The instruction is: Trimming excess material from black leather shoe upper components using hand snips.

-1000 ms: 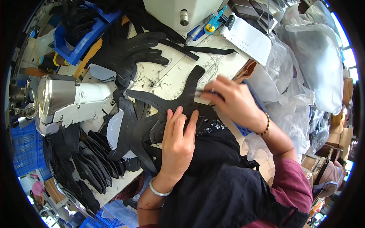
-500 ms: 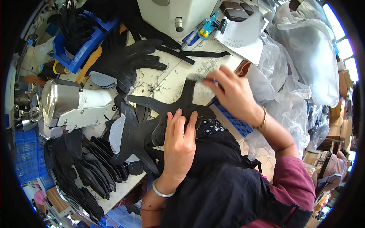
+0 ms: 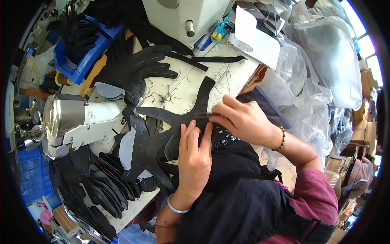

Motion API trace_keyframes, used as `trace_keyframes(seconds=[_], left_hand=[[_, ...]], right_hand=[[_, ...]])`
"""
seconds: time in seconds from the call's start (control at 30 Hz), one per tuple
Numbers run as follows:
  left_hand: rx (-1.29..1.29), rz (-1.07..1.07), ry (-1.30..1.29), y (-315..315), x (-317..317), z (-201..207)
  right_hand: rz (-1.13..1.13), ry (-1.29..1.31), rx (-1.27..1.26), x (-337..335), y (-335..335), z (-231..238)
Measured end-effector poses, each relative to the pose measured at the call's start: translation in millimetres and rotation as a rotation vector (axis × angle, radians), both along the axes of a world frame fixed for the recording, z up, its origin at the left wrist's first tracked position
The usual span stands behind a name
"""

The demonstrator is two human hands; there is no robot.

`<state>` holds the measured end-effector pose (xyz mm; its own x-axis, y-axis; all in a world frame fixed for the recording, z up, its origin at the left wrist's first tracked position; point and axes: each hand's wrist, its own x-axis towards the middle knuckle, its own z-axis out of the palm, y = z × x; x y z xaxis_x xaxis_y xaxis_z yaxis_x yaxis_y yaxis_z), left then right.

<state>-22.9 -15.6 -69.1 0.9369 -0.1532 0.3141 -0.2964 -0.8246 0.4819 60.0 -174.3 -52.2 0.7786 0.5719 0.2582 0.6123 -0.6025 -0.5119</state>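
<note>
A black branching shoe-upper piece (image 3: 200, 101) lies at the table's front edge, one strap pointing away from me and another stretching left. My left hand (image 3: 194, 156) rests on it, fingers extended and lying flat, pressing it down. Just right of those fingertips, my right hand (image 3: 243, 122) is closed in a pinch over the piece. Something thin and blurred shows at its fingertips, too smeared to name. Left of my left hand, more black cut pieces (image 3: 140, 142) overlap, one with a light grey toothed-edge patch (image 3: 127, 148).
A sewing machine arm (image 3: 81, 116) stands at left, with stacked black pieces (image 3: 107, 179) below it. At the back are a blue bin (image 3: 73, 67), more black pieces (image 3: 134, 67), blue-handled snips (image 3: 220, 30) and white paper (image 3: 254, 40). Clear plastic bags (image 3: 325, 61) fill the right.
My right hand has come down and toward me, from the far strap's tip to beside my left fingertips. My left hand stays on the piece. The white paper's upper sheet has lifted.
</note>
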Motion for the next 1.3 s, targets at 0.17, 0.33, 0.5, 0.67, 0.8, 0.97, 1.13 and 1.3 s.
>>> trace_keyframes(seconds=[0.17, 0.33, 0.5, 0.67, 0.8, 0.97, 1.13, 1.3], left_hand=[[0.002, -0.002, -0.032, 0, -1, 1], [-0.02, 0.02, -0.016, -1, 2, -1], [-0.021, 0.008, -0.015, 0, -4, 1], [-0.029, 0.011, -0.029, 0, -1, -1], [-0.011, 0.013, -0.005, -1, -1, 1], [-0.021, 0.0, -0.022, -1, -3, 2], [-0.024, 0.018, 0.01, -2, -1, 1], [-0.025, 0.002, -0.032, -1, -2, 2]], right_hand=[[-0.214, -0.137, -0.057, 33, -5, -9], [-0.243, -0.266, 0.031, 19, -2, -9], [-0.1, -0.212, -0.152, 14, -7, -15], [-0.31, -0.328, -0.146, 37, -16, -6], [-0.101, -0.232, -0.072, 2, 0, -2], [-0.322, -0.297, -0.202, 29, -10, -6], [-0.195, -0.28, -0.091, 8, -3, 2], [-0.326, -0.263, -0.184, 26, -16, -6]])
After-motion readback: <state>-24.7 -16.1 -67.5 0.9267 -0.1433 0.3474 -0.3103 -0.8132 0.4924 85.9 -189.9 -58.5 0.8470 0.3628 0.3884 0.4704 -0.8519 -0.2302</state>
